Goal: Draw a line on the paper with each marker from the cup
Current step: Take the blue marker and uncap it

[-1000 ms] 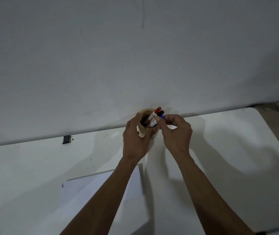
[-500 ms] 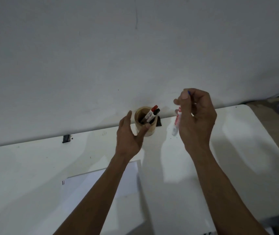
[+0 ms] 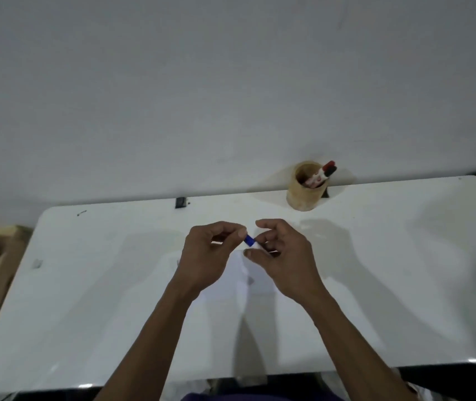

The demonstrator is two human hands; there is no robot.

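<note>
A tan cup stands at the table's back edge against the wall, with a red-capped marker and a black-capped one leaning out of it. Over the middle of the table my right hand is closed on a white marker with a blue cap. My left hand pinches that blue cap with its fingertips. The marker's body is mostly hidden inside my right hand. A white sheet of paper lies under my hands, largely covered by my arms.
The white table has rounded corners. A small black clip sits at its back edge, and a small grey scrap lies near the left edge. Brown floor and a dark object show at the far left.
My right hand lifted the blue-capped marker out of the cup and brought it down over the paper. My left hand let go of the cup and moved to the marker's cap. The camera tilted down.
</note>
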